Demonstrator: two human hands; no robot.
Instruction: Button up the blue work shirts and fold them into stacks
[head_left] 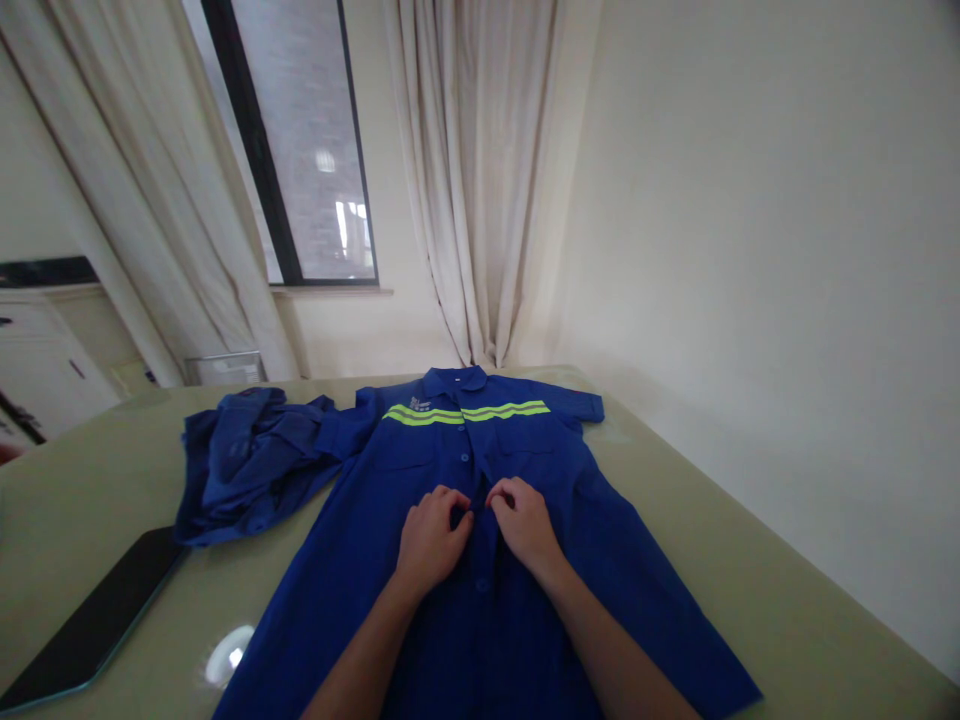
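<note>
Both hands, left hand (430,537) and right hand (525,522), pinching the placket of a blue shirt (600,540) on a table (750,560).

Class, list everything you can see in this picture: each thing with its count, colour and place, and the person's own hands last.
Shirt: one, blue with yellow-green stripes, spread flat mid-table, collar away from the person.
Crumpled garment: one, blue, left of the shirt, touching its sleeve.
Dark panel: one, black, near left table edge.
Table: one, pale green.
Curtains: cream, beside the window.
Window: one, black frame, back wall.
Cabinet: white, far left.
Left hand: pinching the shirt front at a button.
Right hand: pinching the same spot.
</note>
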